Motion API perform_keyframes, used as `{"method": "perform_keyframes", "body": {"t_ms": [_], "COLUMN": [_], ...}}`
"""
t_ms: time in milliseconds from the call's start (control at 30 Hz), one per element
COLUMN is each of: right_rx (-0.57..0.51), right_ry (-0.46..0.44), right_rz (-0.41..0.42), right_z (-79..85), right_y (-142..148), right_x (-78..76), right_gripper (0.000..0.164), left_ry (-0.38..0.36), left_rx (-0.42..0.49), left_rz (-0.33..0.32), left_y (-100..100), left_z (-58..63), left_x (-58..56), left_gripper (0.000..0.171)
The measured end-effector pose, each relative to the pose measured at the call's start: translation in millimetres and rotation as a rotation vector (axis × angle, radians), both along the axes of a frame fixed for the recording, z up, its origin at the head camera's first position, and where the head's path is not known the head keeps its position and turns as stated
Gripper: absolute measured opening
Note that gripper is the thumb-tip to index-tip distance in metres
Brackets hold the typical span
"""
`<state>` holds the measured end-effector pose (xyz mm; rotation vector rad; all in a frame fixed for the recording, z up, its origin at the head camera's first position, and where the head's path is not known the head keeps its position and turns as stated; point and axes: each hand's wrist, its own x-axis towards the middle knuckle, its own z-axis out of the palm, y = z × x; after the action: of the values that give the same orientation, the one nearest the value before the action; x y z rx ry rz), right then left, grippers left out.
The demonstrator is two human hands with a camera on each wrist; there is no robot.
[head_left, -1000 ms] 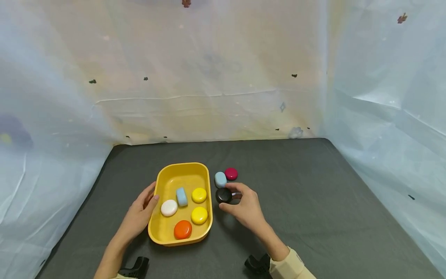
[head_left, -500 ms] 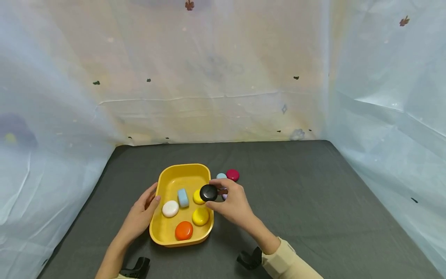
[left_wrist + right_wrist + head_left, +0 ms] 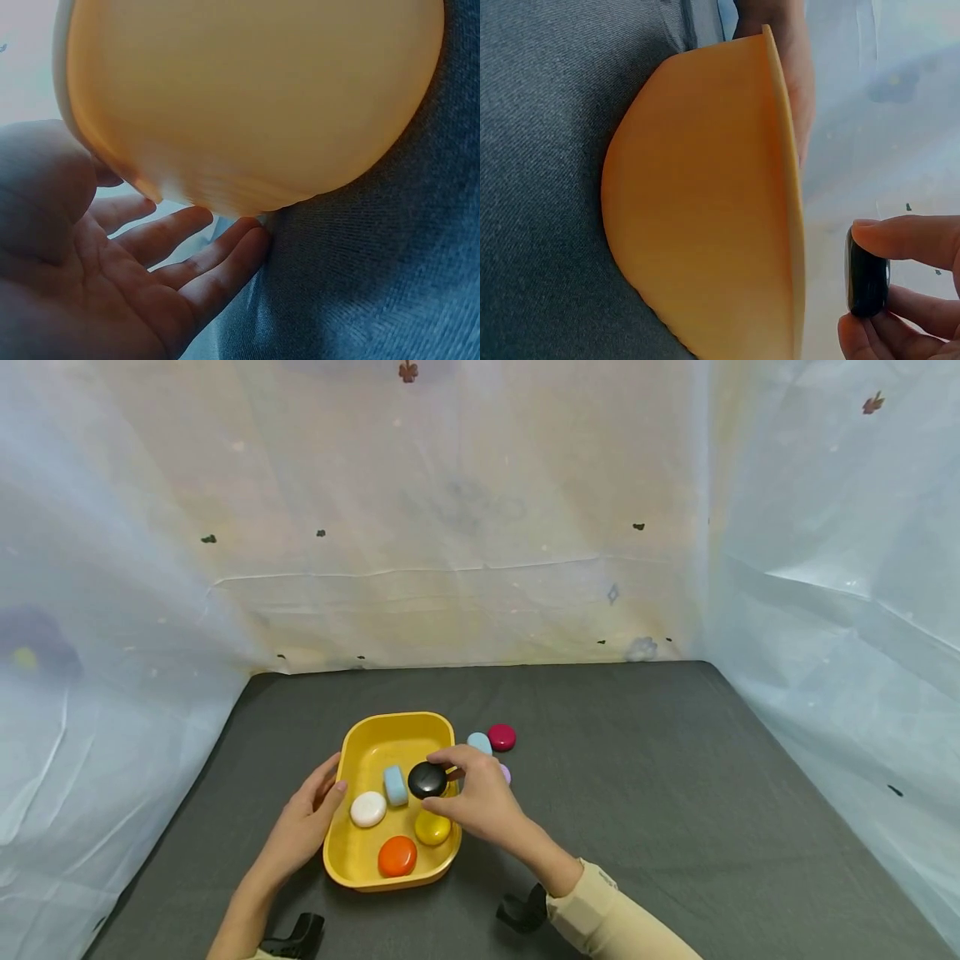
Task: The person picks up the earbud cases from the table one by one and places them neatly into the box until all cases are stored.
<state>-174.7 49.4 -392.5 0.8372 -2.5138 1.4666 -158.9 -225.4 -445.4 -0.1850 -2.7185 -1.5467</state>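
Note:
My right hand (image 3: 476,793) pinches a glossy black round piece (image 3: 427,780) between thumb and fingers, above the yellow tray (image 3: 352,868). In the right wrist view, the black piece (image 3: 868,277) shows edge-on, higher than the tray's rim (image 3: 789,195). Against the tray's left side rests my left hand (image 3: 300,827), thumb at the rim; its fingers (image 3: 180,232) lie fairly straight along the outer wall in the left wrist view. Inside the tray are a white round piece (image 3: 368,809), a light blue block (image 3: 395,786), an orange piece (image 3: 397,857) and a yellow one (image 3: 432,828). Another yellow piece is mostly hidden.
Right of the tray lie a crimson round piece (image 3: 502,737), a light blue piece (image 3: 479,742) and a purple piece (image 3: 506,773) partly behind my right hand. Dark grey cloth (image 3: 675,810) covers the table. Pale patterned sheets (image 3: 480,527) hang behind it and at both sides.
My right hand has carried the black piece left, from beside the tray to over its inside. The left hand stays at the tray's side.

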Motion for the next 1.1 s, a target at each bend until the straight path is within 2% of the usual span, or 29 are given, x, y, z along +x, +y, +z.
{"method": "perform_keyframes", "body": {"t_ms": [267, 567, 800, 933, 1100], "right_rx": [-0.005, 0.05, 0.034, -0.01, -0.071], "right_ry": [-0.018, -0.067, -0.122, -0.121, -0.096], "right_rz": [0.031, -0.003, -0.02, -0.05, -0.132], "right_z": [-6.6, -11.3, -7.6, -3.2, -4.3], "right_y": [-6.4, -10.4, -12.2, -8.0, 3.9], "right_x": [-6.1, -9.0, -10.2, -9.1, -12.0], "right_gripper": [0.045, 0.047, 0.054, 0.051, 0.044], "left_ry": [0.001, -0.018, -0.019, -0.023, -0.023], "left_rx": [0.002, 0.009, 0.003, 0.007, 0.008], "left_rz": [0.004, 0.011, 0.012, 0.008, 0.005], "left_y": [0.2, -0.3, -0.6, -0.5, -0.7], "left_z": [-4.1, -4.9, -3.4, -3.2, -2.5], "left_x": [-1.6, -2.9, -2.9, -2.6, -3.2], "left_gripper": [0.061, 0.062, 0.061, 0.062, 0.062]}}
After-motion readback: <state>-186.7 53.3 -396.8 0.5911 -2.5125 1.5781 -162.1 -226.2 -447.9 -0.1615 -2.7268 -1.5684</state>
